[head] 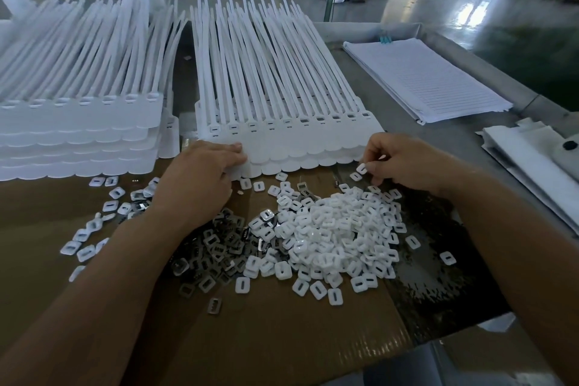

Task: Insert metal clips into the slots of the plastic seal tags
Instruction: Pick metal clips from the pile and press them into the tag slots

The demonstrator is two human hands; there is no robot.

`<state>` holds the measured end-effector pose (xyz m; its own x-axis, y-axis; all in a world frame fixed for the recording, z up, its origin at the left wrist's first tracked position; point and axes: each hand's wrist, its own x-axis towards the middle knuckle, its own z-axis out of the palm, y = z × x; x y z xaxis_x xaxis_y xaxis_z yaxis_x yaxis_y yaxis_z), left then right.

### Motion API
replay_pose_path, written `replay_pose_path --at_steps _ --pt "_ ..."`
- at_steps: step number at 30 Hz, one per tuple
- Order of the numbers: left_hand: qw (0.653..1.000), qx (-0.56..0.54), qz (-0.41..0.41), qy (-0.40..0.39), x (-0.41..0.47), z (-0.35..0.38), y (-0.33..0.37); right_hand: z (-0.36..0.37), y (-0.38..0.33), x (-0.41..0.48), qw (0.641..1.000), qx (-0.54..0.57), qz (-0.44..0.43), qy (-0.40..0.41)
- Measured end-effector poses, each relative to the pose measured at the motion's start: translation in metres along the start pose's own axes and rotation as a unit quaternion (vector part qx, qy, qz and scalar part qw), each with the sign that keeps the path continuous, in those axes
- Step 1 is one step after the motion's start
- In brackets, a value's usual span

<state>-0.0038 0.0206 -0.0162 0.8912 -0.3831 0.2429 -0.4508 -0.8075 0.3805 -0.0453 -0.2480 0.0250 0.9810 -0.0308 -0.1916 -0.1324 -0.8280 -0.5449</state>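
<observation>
Brown cardboard (282, 338) lay closest, carrying a heap of dark metal clips (219, 247) beside a bigger heap of white slotted plastic caps (338, 238) — both just short of the row of white seal tags (282, 135), whose straps fanned away across the metal table (463, 147). At that row's near-left edge the left hand (200, 178) pinched the tags, fingers curled on top, while the right hand (404, 163) pinched a single white cap (362, 168) in its fingertips by the row's right end. Another stack of tags (78, 122) sat to the left — a pad of lined paper (423, 78) to the right.
</observation>
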Motion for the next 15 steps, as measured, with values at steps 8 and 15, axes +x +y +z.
replay_pose_path --at_steps 8,15 --pt "1.0 -0.008 -0.002 0.0 0.0004 0.0005 0.0002 0.0053 0.0002 0.0031 0.997 0.047 -0.02 0.053" --pt "1.0 -0.007 -0.003 0.004 0.0007 0.0012 0.0006 0.006 -0.0072 0.0076 0.988 0.116 -0.051 0.084"
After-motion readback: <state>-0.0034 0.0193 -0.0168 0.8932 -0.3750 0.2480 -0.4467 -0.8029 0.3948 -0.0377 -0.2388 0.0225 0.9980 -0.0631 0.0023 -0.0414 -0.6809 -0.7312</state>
